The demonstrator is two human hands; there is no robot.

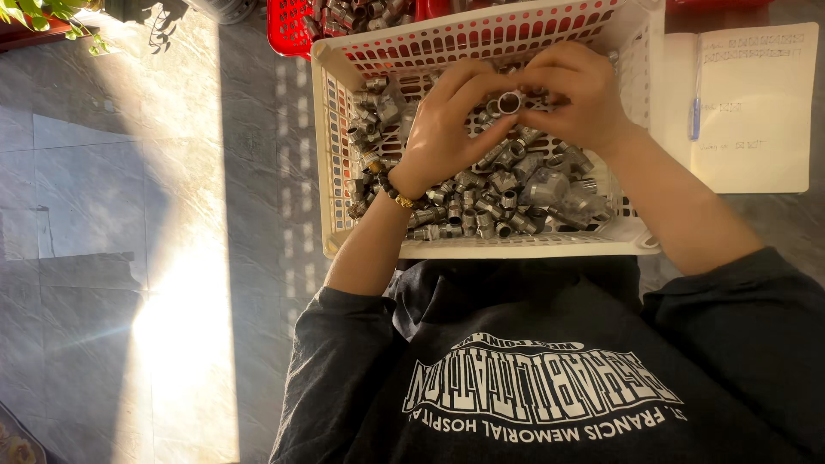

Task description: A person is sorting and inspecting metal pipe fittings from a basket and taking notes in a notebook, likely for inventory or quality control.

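Grey stone floor [103, 215] is catching a band of sunlight at 9 o'clock; an open notebook [756, 103] with a blue pen [696, 94] is lying at 2 o'clock, a red basket [288, 26] at 11 o'clock. A white perforated basket [331, 155] is holding many grey metal fittings [516, 189]. At 12 o'clock, a small ring-ended metal fitting [509, 102] is being pinched between the left hand [451, 120] and right hand [580, 94], fingers closing on it above the heap.
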